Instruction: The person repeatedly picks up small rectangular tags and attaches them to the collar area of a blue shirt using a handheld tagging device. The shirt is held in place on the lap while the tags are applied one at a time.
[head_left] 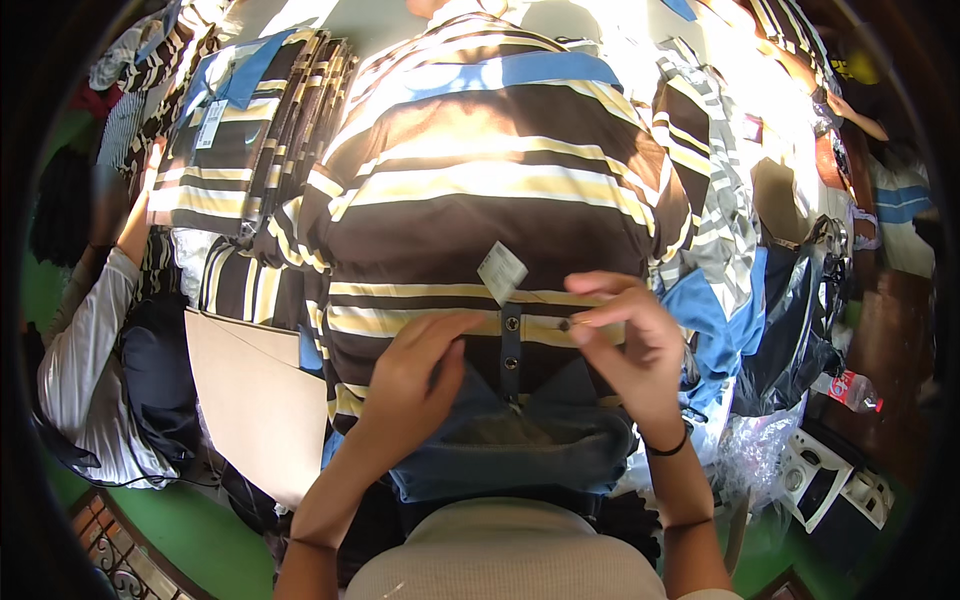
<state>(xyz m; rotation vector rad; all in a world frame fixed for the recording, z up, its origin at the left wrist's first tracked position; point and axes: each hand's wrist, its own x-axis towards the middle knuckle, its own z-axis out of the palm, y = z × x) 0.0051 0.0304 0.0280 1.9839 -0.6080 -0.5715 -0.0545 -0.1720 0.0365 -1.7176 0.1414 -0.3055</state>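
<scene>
A brown polo shirt with cream and yellow stripes lies spread in front of me, its blue collar towards my body. Running up from the collar is a short blue placket with two round fasteners. A white paper tag rests just beyond the placket's far end. My left hand is over the shirt left of the placket, its fingers stretched out and thumb apart. To the right of the placket, my right hand pinches a tiny dark thing too small to name.
Folded striped shirts in clear bags are stacked at the far left, above a tan cardboard sheet. Grey-and-white and blue garments, black plastic and a bottle lie right. Another person's arm reaches in from the left.
</scene>
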